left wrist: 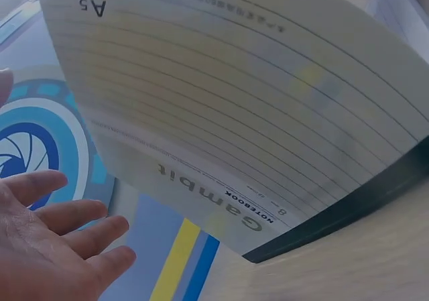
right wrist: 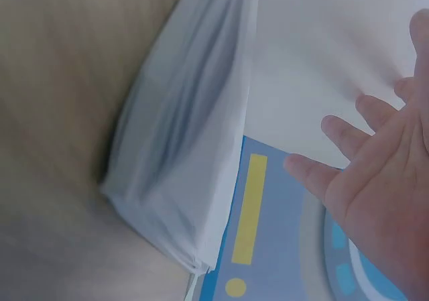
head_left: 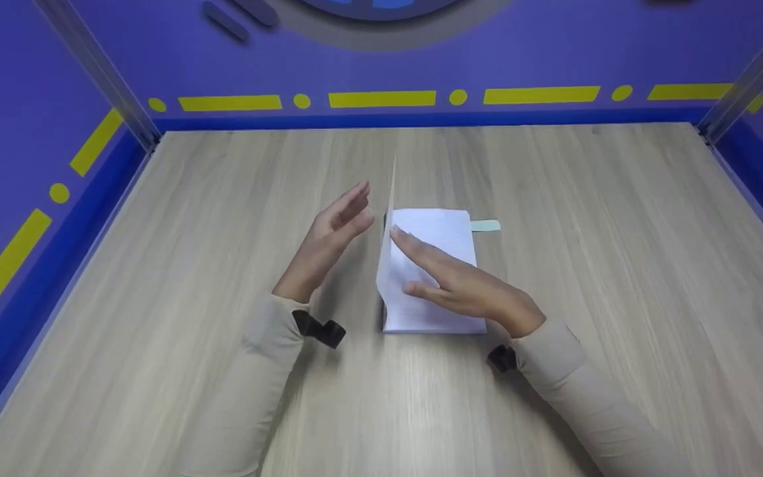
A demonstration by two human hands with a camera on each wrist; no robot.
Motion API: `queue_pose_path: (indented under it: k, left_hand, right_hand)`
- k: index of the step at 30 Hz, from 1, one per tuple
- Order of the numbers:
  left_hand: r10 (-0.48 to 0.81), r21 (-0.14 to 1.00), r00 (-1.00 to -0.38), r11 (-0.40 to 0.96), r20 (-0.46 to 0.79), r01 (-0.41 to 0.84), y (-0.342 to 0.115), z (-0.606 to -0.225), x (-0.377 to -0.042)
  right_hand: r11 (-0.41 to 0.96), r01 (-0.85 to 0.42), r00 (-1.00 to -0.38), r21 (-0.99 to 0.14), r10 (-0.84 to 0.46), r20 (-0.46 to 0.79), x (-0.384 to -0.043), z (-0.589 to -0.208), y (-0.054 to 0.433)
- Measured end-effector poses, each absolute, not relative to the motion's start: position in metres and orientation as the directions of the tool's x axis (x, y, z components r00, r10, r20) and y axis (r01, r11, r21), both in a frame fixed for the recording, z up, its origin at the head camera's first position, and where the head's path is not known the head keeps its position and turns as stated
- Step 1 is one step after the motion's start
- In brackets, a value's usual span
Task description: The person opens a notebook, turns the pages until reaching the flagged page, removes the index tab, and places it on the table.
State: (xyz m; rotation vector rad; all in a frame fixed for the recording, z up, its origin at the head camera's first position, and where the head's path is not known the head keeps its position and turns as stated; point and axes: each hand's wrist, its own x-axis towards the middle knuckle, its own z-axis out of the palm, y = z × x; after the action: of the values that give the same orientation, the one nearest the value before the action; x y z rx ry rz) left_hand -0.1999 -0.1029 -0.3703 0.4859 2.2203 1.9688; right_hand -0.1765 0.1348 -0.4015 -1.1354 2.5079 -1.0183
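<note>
One left hand (head_left: 326,244), fingers relaxed and empty, hovers at nine o'clock from an upright leaf (left wrist: 221,93); its notebook (head_left: 444,315) lies open at twelve o'clock on the worktop (head_left: 620,265); the right hand (head_left: 467,283), fingers extended, gripping nothing, could crease it by pushing unevenly.

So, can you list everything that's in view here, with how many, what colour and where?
notebook: 1, white pages, open on the table
upright sheet: 1, pale with lines and print, along the notebook's left side
dark strip: 1, blackish, along one edge of the sheet
tab: 1, pale green, sticking out right of the notebook
table: 1, light wood-grain, underneath
wall panels: 3, blue-purple with yellow marks, left, far and right sides
round emblem: 1, blue and grey, far panel
wrist devices: 2, black, one per wrist
sleeves: 2, beige, both forearms
left hand: 1, bare, left of the sheet
right hand: 1, bare, over the notebook
</note>
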Motion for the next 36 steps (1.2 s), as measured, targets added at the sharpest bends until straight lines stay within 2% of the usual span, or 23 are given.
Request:
queue_pose_path:
  k: [9, 21, 30, 36]
  left_hand:
    - [0.370, 0.948, -0.922, 0.238, 0.114, 0.213, -0.106, -0.367, -0.201]
    - [0.398, 0.873, -0.893, 0.334, 0.212, 0.356, -0.125, -0.364, -0.204]
    - [0.461, 0.808, -0.851, 0.384, 0.252, 0.447, -0.138, -0.360, -0.204]
    - [0.495, 0.790, -0.838, 0.409, 0.229, 0.458, -0.146, -0.357, -0.205]
  right_hand:
    - [0.445, -0.644, -0.632, -0.622, -0.768, 0.105, -0.177, -0.405, 0.130]
    - [0.550, -0.634, -0.666, -0.543, -0.745, 0.022, -0.177, -0.409, 0.140]
    - [0.635, -0.554, -0.686, -0.538, -0.715, -0.138, -0.178, -0.410, 0.151]
    - [0.686, -0.505, -0.693, -0.523, -0.684, -0.228, -0.179, -0.409, 0.158]
